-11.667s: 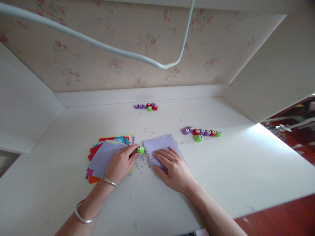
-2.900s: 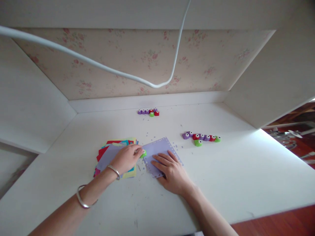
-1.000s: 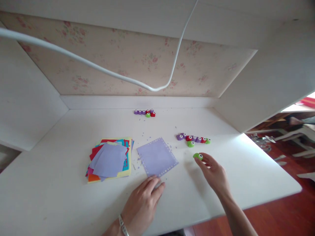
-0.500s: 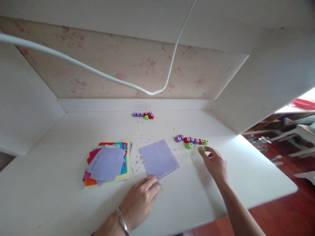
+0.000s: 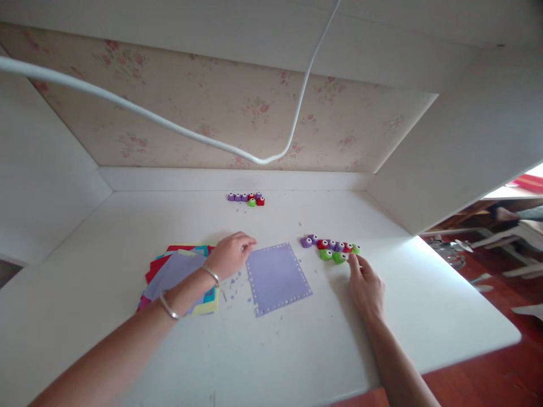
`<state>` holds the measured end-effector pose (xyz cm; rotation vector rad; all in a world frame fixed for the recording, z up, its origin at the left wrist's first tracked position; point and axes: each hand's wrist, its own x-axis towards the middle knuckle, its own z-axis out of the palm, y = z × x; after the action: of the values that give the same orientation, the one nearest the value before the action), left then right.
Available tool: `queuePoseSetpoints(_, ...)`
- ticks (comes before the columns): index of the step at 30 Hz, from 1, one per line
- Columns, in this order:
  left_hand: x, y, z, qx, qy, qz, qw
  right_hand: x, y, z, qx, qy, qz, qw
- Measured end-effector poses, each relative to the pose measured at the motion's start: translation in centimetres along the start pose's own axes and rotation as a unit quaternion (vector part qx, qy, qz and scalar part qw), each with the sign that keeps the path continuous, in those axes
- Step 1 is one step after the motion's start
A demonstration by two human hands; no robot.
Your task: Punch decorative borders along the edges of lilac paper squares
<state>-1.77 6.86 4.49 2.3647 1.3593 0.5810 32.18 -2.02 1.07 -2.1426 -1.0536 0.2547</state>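
Note:
A square sheet of purple paper (image 5: 279,280) with small punched holes along its edges lies flat on the table. My left hand (image 5: 232,254), with bangles at the wrist, is by its upper left corner, over the edge of the stacked papers. Its fingers are curled together; whatever they hold, if anything, is hidden. On the right, a green craft punch (image 5: 340,258) rests on the table beside another green punch (image 5: 326,255). Just right of it is my right hand (image 5: 365,282), fingertips slightly apart and holding nothing visible. Behind these stands a row of purple, red and green punches (image 5: 339,246).
A stack of coloured paper (image 5: 159,280) lies on the left. More small punches (image 5: 245,198) stand near the back wall. Tiny paper bits (image 5: 232,288) are scattered around the sheet. A white cable (image 5: 203,137) hangs across the view above the white table (image 5: 237,362).
My left hand has moved from the sheet's bottom edge up to its upper left corner. The sheet has turned slightly. My right hand has let go of the green punch, now on the table.

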Motion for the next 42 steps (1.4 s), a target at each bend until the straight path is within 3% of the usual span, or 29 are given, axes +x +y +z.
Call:
queuePoseSetpoints(4, 6.9, -3.5, 0.4, 0.042, 0.028, -0.056, 0.997, 0.3, 0.3, -0.1, 0.022, 0.004, 0.016, 1.0)
queuePoseSetpoints(9, 11.8, -4.6, 2.0, 0.08, 0.057, -0.082, 0.992, 0.9, 0.7, 0.0, 0.033, 0.014, 0.023, 0.999)
queuePoseSetpoints(15, 14.6, -5.2, 3.4, 0.115, 0.081, -0.09, 0.986, 1.1, 0.9, 0.2, 0.044, 0.022, 0.031, 0.998)
queuePoseSetpoints(21, 14.8, -6.6, 3.4, 0.135, 0.059, -0.066, 0.987, 1.0, 1.0, 0.2, 0.062, 0.026, 0.03, 0.997)
queuePoseSetpoints(28, 12.7, -6.4, 1.0, 0.123, 0.071, -0.076, 0.987, 0.6, 1.1, -0.1, 0.074, 0.031, 0.025, 0.996)
queuePoseSetpoints(31, 9.9, -6.1, -0.6, 0.1, 0.086, -0.09, 0.987, -0.1, 1.1, -0.2, 0.085, 0.055, 0.012, 0.995)
queuePoseSetpoints(34, 5.3, -5.5, -1.9, 0.068, 0.096, -0.096, 0.988, -2.1, 0.2, 0.0, 0.117, 0.069, -0.033, 0.99)
queuePoseSetpoints(37, 0.1, -4.4, -2.2, 0.041, 0.103, -0.093, 0.989, -5.2, -2.6, 0.8, 0.157, -0.02, -0.171, 0.972)
queuePoseSetpoints(40, -4.2, -2.9, -1.6, -0.008, 0.13, -0.083, 0.988, -7.9, -6.5, 2.3, 0.135, -0.183, -0.312, 0.922)
queuePoseSetpoints(42, -6.0, -2.0, -1.0, -0.013, 0.129, -0.067, 0.989, -8.8, -8.8, 3.6, 0.083, -0.245, -0.398, 0.88)
